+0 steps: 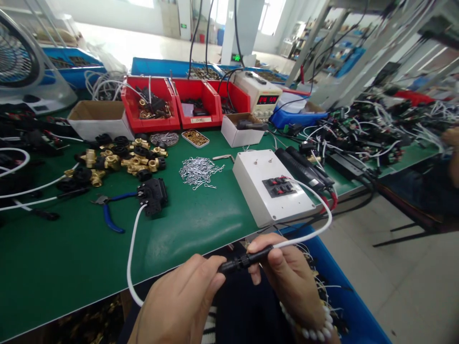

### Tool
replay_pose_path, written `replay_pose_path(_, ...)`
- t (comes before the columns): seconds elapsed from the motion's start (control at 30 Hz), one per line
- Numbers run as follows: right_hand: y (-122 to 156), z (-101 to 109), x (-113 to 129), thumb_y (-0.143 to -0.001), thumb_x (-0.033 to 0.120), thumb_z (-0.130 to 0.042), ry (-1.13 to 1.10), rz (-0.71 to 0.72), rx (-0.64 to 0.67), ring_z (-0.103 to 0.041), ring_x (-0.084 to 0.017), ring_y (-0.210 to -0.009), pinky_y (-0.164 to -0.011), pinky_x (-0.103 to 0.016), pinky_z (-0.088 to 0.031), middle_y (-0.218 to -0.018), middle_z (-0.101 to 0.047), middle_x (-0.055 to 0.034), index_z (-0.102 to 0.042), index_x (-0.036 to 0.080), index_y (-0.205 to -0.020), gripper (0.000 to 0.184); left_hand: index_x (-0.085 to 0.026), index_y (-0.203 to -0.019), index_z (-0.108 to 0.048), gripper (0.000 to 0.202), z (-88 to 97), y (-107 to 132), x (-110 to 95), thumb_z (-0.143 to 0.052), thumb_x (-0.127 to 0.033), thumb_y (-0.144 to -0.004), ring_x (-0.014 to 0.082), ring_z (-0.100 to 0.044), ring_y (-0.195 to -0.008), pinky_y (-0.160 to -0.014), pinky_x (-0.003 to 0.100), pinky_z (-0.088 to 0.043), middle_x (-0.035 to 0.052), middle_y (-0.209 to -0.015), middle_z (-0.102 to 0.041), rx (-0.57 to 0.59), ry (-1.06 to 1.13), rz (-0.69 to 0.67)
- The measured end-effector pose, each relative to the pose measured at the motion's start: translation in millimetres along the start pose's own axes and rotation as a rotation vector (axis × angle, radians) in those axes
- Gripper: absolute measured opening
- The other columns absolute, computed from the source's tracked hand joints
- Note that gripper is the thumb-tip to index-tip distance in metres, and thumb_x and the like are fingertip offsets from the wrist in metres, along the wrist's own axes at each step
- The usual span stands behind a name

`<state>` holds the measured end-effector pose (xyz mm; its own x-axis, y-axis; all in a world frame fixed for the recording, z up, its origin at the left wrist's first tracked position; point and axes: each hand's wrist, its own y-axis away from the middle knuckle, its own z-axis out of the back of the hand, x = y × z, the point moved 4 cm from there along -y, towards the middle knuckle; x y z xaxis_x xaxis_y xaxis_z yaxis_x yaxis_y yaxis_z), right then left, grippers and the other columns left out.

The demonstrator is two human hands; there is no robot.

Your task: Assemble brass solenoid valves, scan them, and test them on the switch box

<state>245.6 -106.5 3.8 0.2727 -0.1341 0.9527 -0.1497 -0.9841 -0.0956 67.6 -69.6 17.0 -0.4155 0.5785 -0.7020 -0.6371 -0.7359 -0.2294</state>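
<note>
Both my hands meet just below the front edge of the green table [71, 267], joined on a black inline connector [241, 261]. My left hand [182, 301] grips its left half, fingers closed round it. My right hand [290, 274] pinches the right half, from which a white cable [322, 224] loops up to the white test box [270, 186] with red and black terminals. Another white cable [131, 248] runs from under my left hand up to a black valve body [153, 195] lying on the table.
Blue-handled pliers [109, 215], a heap of brass fittings with black parts [118, 162], a pile of metal clips [199, 171], red bins [168, 105], a power supply [260, 95] and a fan [17, 62] stand on the table. A blue crate [344, 296] sits below right. Another person's arm [452, 153] shows far right.
</note>
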Motion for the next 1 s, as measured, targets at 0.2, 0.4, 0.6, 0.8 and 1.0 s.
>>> replay_pose_path(0.2, 3.0, 14.3, -8.4, -0.092, 0.042, -0.059, 0.034, -0.092, 0.031, -0.059, -0.013, -0.054, -0.053, -0.024, -0.046, -0.068, -0.066, -0.0018, -0.071, 0.02, -0.099, 0.027, -0.025, -0.103, -0.066, 0.026, -12.6, -6.8, -0.2, -0.041, -0.029, -0.097, 0.0178, -0.064, -0.069, -0.063, 0.026, -0.048, 0.0035, -0.079, -0.066, 0.12, 0.037, 0.004)
replay_pose_path(0.4, 17.1, 39.7, -25.5, -0.099, 0.044, -0.041, 0.639, -0.395, 0.445, -0.06, -0.014, -0.051, -0.052, -0.024, -0.048, -0.068, -0.07, -0.0068, -0.075, 0.014, -0.088, 0.045, -0.022, -0.112, -0.062, 0.042, 14.8, -24.2, 35.3, -0.036, -0.051, -0.095, 0.0229, -0.061, -0.097, -0.085, 0.033, -0.052, 0.0087, -0.106, -0.063, -0.116, -0.109, 0.106)
replay_pose_path(0.6, 2.2, 33.9, 26.2, -0.092, 0.03, -0.06, 0.888, -0.291, 0.817, -0.07, -0.02, -0.08, -0.072, -0.027, -0.054, -0.089, -0.074, -0.0059, -0.073, 0.021, -0.104, 0.02, -0.005, -0.121, -0.053, 0.071, 75.5, -42.8, 121.6, -0.027, -0.062, -0.087, 0.0393, -0.054, -0.109, -0.095, 0.054, -0.043, 0.022, -0.113, -0.057, -0.267, -0.425, 0.687)
replay_pose_path(0.8, -96.5, 61.4, 82.5, -0.091, 0.037, -0.053, 1.07, 0.216, 0.001, -0.067, -0.02, -0.082, -0.078, -0.035, -0.054, -0.092, -0.072, -0.0067, -0.069, 0.021, -0.096, 0.024, -0.009, -0.111, -0.057, 0.071, 59.7, -57.0, 150.6, -0.037, -0.068, -0.077, 0.0332, -0.062, -0.096, -0.087, 0.044, -0.05, 0.0168, -0.102, -0.063, -0.154, -0.272, 0.699)
replay_pose_path(1.0, -162.8, 87.1, 57.5, -0.09, 0.036, -0.05, 1.202, 0.306, -0.042, -0.065, -0.026, -0.098, -0.089, -0.044, -0.051, -0.103, -0.072, -0.0113, -0.071, 0.019, -0.095, 0.027, -0.012, -0.117, -0.054, 0.068, 43.5, -52.2, 134.0, -0.052, -0.063, -0.072, 0.0264, -0.063, -0.086, -0.079, 0.04, -0.053, 0.0107, -0.1, -0.063, -0.276, -0.073, 0.581)
